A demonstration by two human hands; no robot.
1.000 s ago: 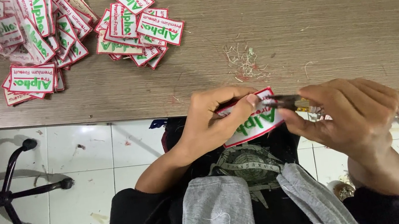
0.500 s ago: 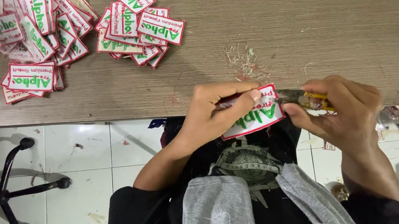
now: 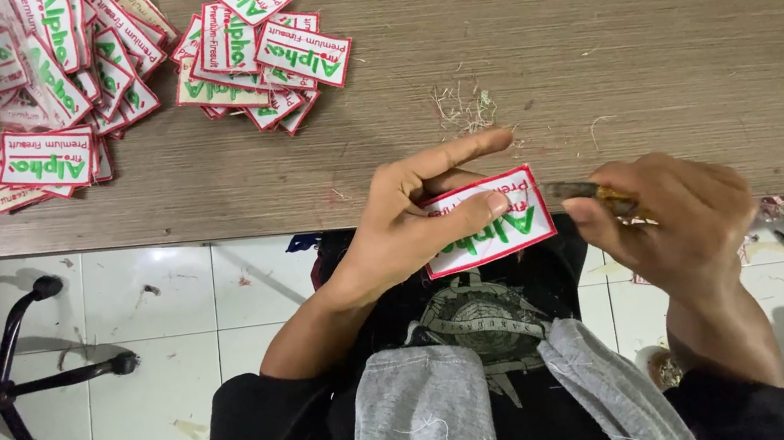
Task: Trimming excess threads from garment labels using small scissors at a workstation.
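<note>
- Right now my left hand (image 3: pixel 394 235) has one patch (image 3: pixel 485 223), white with a red border and green letters, pinched at its left part: thumb across the face, index finger stretched out straight above the top edge.
- My right hand (image 3: pixel 681 227) is curled closed around a small metal tool (image 3: pixel 582 190); only its dull tip pokes out of my fist, and I can't tell what kind of blade it carries.
- That tip sits right at the patch's right edge, just beside the red border, touching or nearly so; the view won't settle which.
- The patch hangs in the air just off the front edge of the wooden table (image 3: pixel 653 54), over my lap, tilted slightly with its right side higher.
- To do this well, I judge the patch wants to be held taut and flat, thumb pressing firm, so the edge doesn't flutter under the tool.
- I'd keep my left fingertips well back from the right border, where the tip works.
- Short, light strokes along the red trim seem safest, so the stitching isn't nicked.
- Loose thread scraps (image 3: pixel 466 107) lie on the table above my index finger.
- Heaps of matching patches (image 3: pixel 91 78) wait on the table's far left, well apart from my hands.
</note>
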